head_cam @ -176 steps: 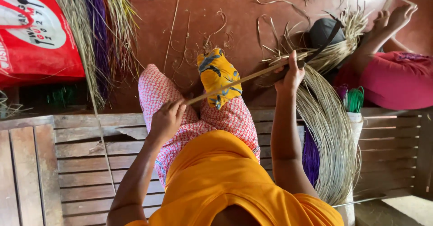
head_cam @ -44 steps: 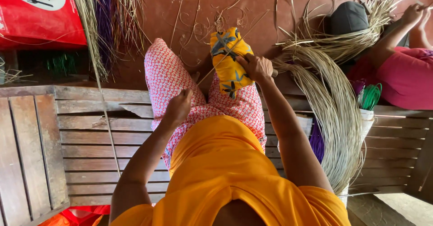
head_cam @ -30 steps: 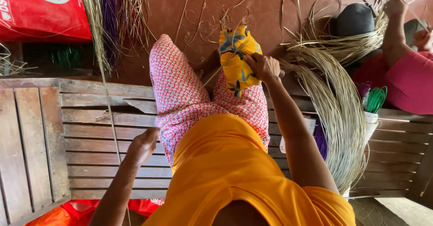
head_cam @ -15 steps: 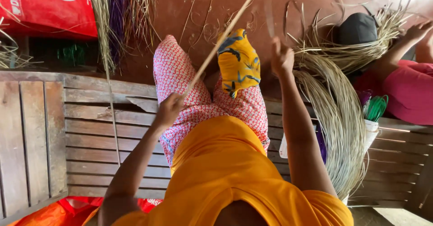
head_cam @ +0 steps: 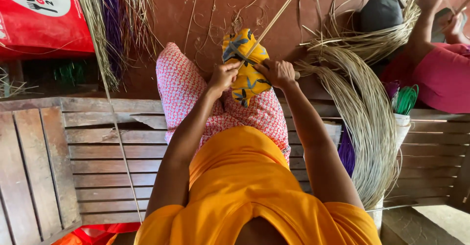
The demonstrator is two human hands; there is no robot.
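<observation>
Reddish-brown floor point(head_cam: 196, 29) runs across the top of the view, strewn with loose dry fibres, and a slatted wooden bench point(head_cam: 58, 152) fills the lower half. At ten o'clock a red plastic sack with white print point(head_cam: 34, 15) leans by a hanging bunch of pale and purple dyed grass point(head_cam: 105, 24). One long thin straw point(head_cam: 115, 127) crosses the bench slats from there toward six o'clock.

Near the centre, the person in an orange top sits with knees in pink patterned cloth. The left hand point(head_cam: 223, 76) is pinched narrow, fingertips closed on the thin pale reed strip point(head_cam: 271, 22) where it meets the yellow patterned cloth bundle point(head_cam: 245, 64) resting on the knee. That bundle lies just at three o'clock of the left hand, touching it. The strip climbs from the bundle toward one o'clock, over the floor.

The right hand point(head_cam: 279, 72) sits at three o'clock of the bundle, curled against its side, fingers closed on the cloth; what else it grips I cannot tell.

Farther right, a large curved sheaf of pale dried reeds point(head_cam: 367, 122) hangs over the bench edge, with green cords point(head_cam: 406, 98) in a white pot beside it. At two o'clock another person in a pink top point(head_cam: 440, 78) works with raised hands.
</observation>
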